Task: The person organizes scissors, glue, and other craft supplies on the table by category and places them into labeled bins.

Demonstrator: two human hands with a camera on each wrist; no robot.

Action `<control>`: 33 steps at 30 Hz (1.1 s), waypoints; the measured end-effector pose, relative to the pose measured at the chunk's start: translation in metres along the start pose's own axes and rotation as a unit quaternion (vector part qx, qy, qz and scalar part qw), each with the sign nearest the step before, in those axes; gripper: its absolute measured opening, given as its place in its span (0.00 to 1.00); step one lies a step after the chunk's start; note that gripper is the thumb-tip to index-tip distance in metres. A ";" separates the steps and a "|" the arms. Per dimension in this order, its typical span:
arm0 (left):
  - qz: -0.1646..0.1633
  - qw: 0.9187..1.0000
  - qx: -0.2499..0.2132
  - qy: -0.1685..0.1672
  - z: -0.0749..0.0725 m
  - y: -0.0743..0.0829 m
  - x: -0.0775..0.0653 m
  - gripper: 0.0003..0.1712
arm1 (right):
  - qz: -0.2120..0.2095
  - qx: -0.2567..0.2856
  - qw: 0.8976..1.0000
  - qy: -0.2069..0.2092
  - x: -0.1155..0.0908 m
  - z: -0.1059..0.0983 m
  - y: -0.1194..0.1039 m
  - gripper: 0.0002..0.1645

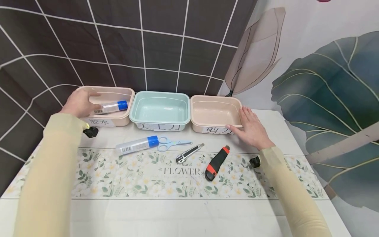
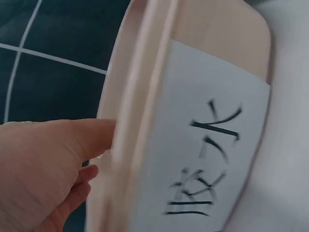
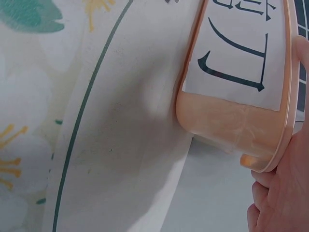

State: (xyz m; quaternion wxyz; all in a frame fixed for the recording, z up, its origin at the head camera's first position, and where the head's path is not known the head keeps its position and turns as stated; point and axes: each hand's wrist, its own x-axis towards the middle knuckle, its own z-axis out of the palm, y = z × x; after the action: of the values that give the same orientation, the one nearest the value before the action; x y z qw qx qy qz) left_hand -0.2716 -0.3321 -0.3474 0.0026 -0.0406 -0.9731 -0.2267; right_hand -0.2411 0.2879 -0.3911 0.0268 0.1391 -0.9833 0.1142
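The left hand [image 1: 78, 103] is over the near-left end of the left pink bin [image 1: 122, 121], its thumb reaching to the base of the glue bottle [image 1: 111, 107] lying inside; whether it pinches the bottle, I cannot tell. The bottle lies just right of that hand, blue cap pointing away from it, apparently sorted there because the bin's front label [image 1: 100, 122] reads "glue".

The right hand [image 1: 254, 130] holds nothing: thumb spread wide at the front corner, fingers laid straight along the outer side of the right pink bin [image 1: 216, 110] (labelled for scissors), probably to steady it. That bin sits immediately left of the hand, with the blue bin [image 1: 160, 107] between the two pink ones.

On the worktop [image 1: 148, 214], a second bottle [image 1: 134, 146] lies forward-right of the left hand's wrist, beside the scissors [image 1: 174, 144]; the small cutter [image 1: 189, 153] and red-and-black cutter [image 1: 217, 163] lie left of the right hand, nearer the body.
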 end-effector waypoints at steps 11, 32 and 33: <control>0.012 1.000 -0.006 0.028 -0.016 0.026 -0.006 0.35 | 0.005 -0.002 1.000 0.003 0.001 0.001 -0.001 0.64; 0.145 0.976 -0.058 0.149 -0.006 0.070 -0.055 0.36 | 0.002 0.002 1.000 -0.009 -0.001 -0.004 -0.003 0.63; 0.153 0.974 -0.061 0.155 -0.004 0.071 -0.058 0.36 | 0.002 0.002 1.000 -0.009 -0.001 -0.004 -0.003 0.63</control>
State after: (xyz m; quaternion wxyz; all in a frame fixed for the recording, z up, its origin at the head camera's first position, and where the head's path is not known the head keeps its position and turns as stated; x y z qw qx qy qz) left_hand -0.2084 -0.2751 -0.3137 0.1854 -0.1540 -0.9274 -0.2859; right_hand -0.2394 0.2859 -0.3864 0.0170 0.1386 -0.9835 0.1151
